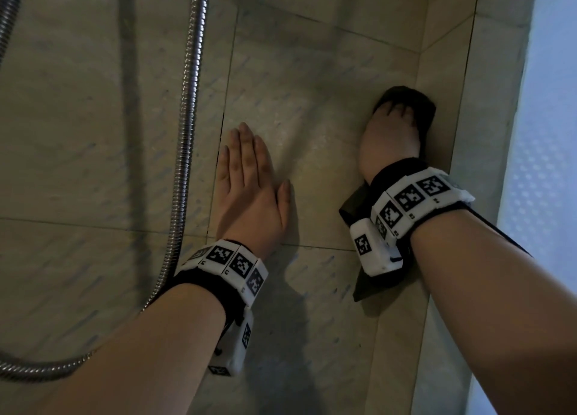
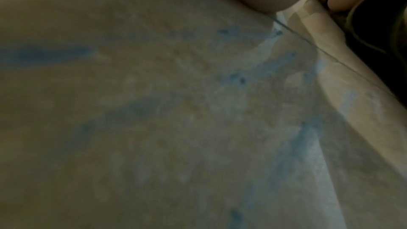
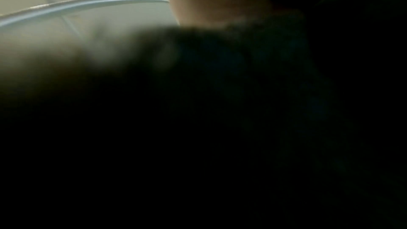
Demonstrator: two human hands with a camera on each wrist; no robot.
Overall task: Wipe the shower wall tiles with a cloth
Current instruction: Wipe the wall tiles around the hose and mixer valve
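The right hand (image 1: 390, 140) lay flat on the dark cloth (image 1: 421, 108), fingers spread and straight, pinning it against the wall tiles (image 1: 312, 80) close to the corner where the tiled wall met the pale frosted panel (image 1: 543, 165); it pressed the cloth rather than clutching it, and a loose tail of fabric hung down past the wrist. The left hand (image 1: 249, 183) held nothing, its fingers straight and together, palm braced on the tile just beside a vertical grout line, with the metal shower hose (image 1: 187, 102) hanging near its outer side. The right wrist view was almost wholly dark with fabric, so the grip could be judged only from the head view. As a judgement, the wiping was under way with much of the wall not yet covered. The likeliest trouble was the cloth slipping out from under an unclenched palm on glossy tile, since nothing but pressure held it; the dangling tail could also fold under and smear rather than wipe. The bracing hand might skid if the tile were wet, and a wide sweep toward that side could snag the hose. Counted: two hands, one cloth, one hose, two banded wrist cameras, and roughly half a dozen tiles in view.
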